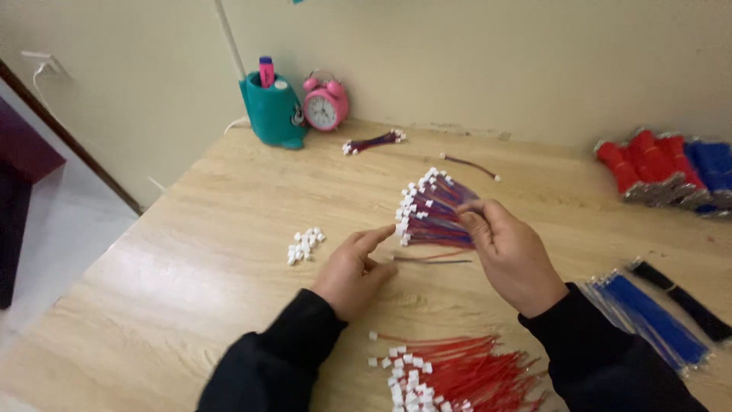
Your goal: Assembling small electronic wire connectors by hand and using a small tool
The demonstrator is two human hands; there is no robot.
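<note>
Wire fan (431, 210): red and blue leads with white plugs, spread out above mid-table, pinched at the gathered end by the right hand; plugs point up and left.
Table (191, 252): pale wood, the largest thing in view; far edge meets the wall, left edge runs diagonally down to the floor. Widest open stretch lies left of the hands, toward that left edge.
Right hand (512, 255): fingers closed on the fan's gathered end, thumb on top.
Left hand (352, 271): loosely curled, knuckles down on the table, forefinger stretched toward the fan's lowest plugs; whether it touches them I cannot tell. It holds nothing.
Red pile (450, 374): red leads with white plugs, at the near edge between the two sleeves, cut off by the bottom of the frame.
Blue bundle (648, 317): straight blue wires, near right, just beside the right sleeve.
Black strap (682, 297): lies beside the blue bundle, toward the right edge.
Rolls (663, 172): red and blue wire bundles stacked at the far right, close to the wall.
Teal holder (273, 111): far left corner, with a pink pen in it.
Pink clock (325, 103): touching the holder's right side.
Small bundle (374, 142): near the far edge, well apart from the hands.
Single lead (469, 165): just beyond the fan.
Loose pair (431, 260): two wires flat on the table between the hands.
Plugs (303, 244): white heap left of the left hand, open wood around it.
</note>
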